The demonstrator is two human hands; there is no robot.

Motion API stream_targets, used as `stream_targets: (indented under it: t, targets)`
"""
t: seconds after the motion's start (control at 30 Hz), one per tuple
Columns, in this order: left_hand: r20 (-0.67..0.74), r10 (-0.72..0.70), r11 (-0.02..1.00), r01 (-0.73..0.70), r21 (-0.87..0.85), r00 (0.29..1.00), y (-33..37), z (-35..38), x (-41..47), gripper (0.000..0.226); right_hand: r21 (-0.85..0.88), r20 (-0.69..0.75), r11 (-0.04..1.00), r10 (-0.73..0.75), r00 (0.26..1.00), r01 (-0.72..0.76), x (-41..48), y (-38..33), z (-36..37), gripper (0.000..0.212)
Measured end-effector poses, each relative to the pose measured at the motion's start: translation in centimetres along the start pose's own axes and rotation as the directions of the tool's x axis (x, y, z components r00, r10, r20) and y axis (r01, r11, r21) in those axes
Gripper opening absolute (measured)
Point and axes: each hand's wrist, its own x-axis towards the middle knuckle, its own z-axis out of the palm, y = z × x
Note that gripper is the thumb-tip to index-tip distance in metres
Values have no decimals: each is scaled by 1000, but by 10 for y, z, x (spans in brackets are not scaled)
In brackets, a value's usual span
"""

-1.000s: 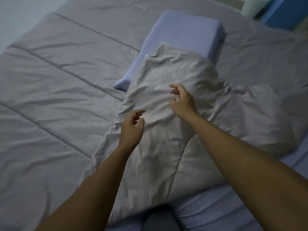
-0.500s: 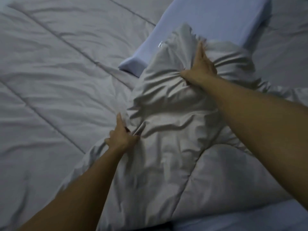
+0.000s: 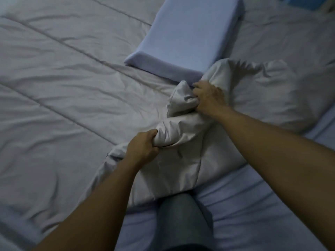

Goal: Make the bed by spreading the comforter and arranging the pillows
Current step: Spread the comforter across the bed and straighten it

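A pale grey quilted comforter (image 3: 63, 91) covers most of the bed, flat on the left and bunched into a thick fold at the centre. My left hand (image 3: 143, 147) is shut on the near end of that bunched fold. My right hand (image 3: 208, 98) grips the same fold farther up, just below the pillow. A light blue rectangular pillow (image 3: 188, 35) lies on top of the comforter at the upper middle, its near corner touching the bunched fabric.
A light blue bed sheet (image 3: 262, 214) shows bare at the lower right. My knee in grey trousers (image 3: 183, 220) rests on the bed's near edge. Something blue (image 3: 304, 2) sits at the top right corner.
Both hands went from open above the folded-over comforter to gripping it. The fold has been pulled back toward me off the pillow, and the pillow now lies uncovered.
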Motion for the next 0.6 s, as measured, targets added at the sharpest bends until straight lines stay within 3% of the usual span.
stream_targets:
  t: [0.07, 0.2, 0.27, 0.4, 0.5, 0.6]
  targets:
    - [36, 69, 997, -70, 34, 997, 5, -10, -38, 28, 80, 12, 991, 108, 994, -109, -56, -18, -10, 34]
    - [131, 92, 993, -101, 63, 987, 24, -23, -105, 40, 93, 76, 944, 309, 948, -316, -159, -39, -17, 90]
    - [219, 78, 994, -91, 52, 973, 42, -19, -135, 46, 140, 171, 901, 386, 907, -410, -210, -42, -21, 101]
    - [368, 74, 996, -86, 16, 927, 90, 0, -195, 64, 196, 356, 815, 459, 814, -545, -305, -38, -27, 105]
    - [422, 86, 994, -105, 22, 902, 122, 18, -236, 80, 204, 411, 763, 502, 761, -614, -369, -33, -38, 97]
    - [439, 109, 988, -144, 49, 892, 144, 47, -265, 63, 265, 419, 678, 560, 715, -686, -427, -17, -47, 85]
